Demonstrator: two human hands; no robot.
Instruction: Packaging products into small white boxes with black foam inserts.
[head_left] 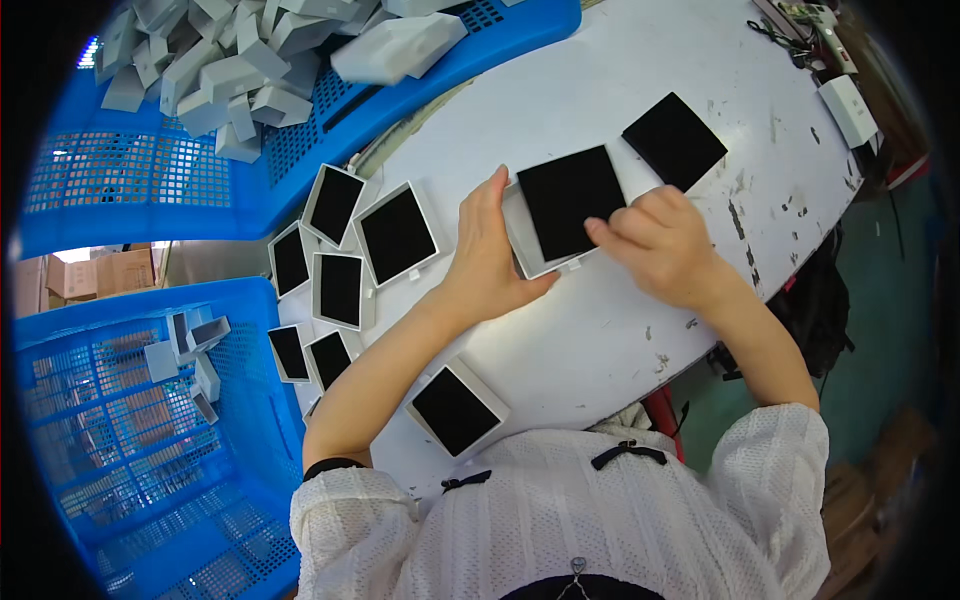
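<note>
At the left of the frame, two blue crates (150, 190) hold grey boxes. Filled trays (340, 250) lie beside them. At centre the left hand (490, 255) steadies a white tray (530, 262), fingers flat against its edge. The right hand (660, 240) presses a black pad (570, 200) into it, seemingly pinched. Another black pad (675, 140) lies upper right

Far left: blue crate (150, 190) heaped with grey box parts (230, 60). Near left: second blue crate (110, 450), few parts inside. White bench (620, 90); loose black pad (674, 140) far right. Filled trays (340, 250) clustered left, one tray (457, 408) near. White block (848, 108) far right edge.
</note>
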